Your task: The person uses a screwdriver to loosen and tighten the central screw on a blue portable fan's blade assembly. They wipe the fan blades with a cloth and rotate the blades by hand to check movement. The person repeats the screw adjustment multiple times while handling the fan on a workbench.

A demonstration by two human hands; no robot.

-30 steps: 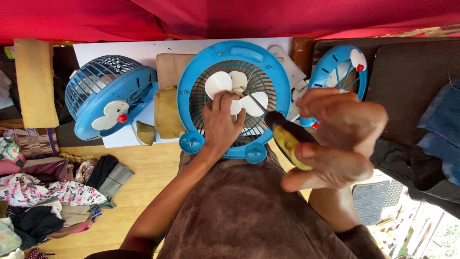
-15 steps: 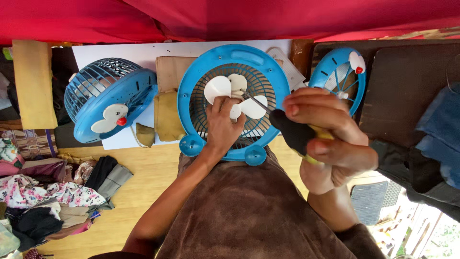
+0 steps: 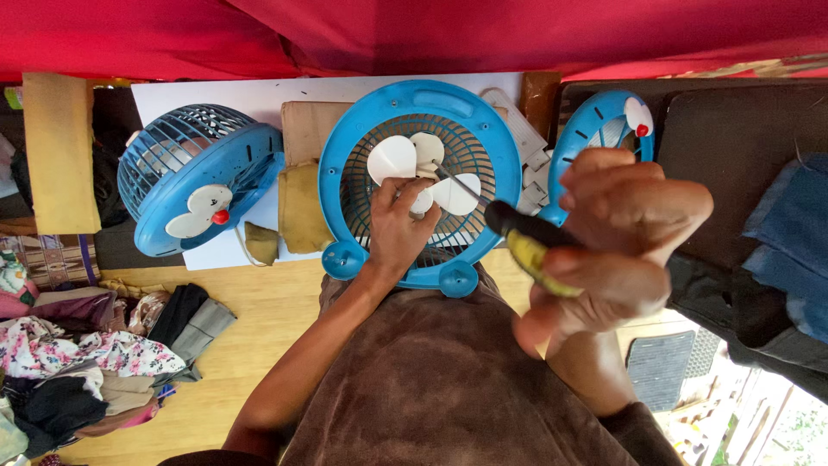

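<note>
A round blue fan housing (image 3: 345, 173) with a dark grille and white blades (image 3: 392, 160) rests against my lap. My left hand (image 3: 398, 226) lies on the grille, fingers pinching near the hub of the blades. My right hand (image 3: 617, 233) is closed around the black and yellow handle of a screwdriver (image 3: 517, 231). Its metal shaft reaches up and left, with the tip at the middle of the blades.
A second blue fan (image 3: 194, 177) with a cage guard lies to the left on a white board (image 3: 216, 91). A blue front cover (image 3: 604, 129) leans at the right. A tan cushion (image 3: 59, 151), a pile of clothes (image 3: 78, 371) and wooden floor (image 3: 259, 328) are at left.
My right hand has turned and lowered the screwdriver so its shaft now points into the fan's hub. My left hand stayed on the grille, shifting slightly down.
</note>
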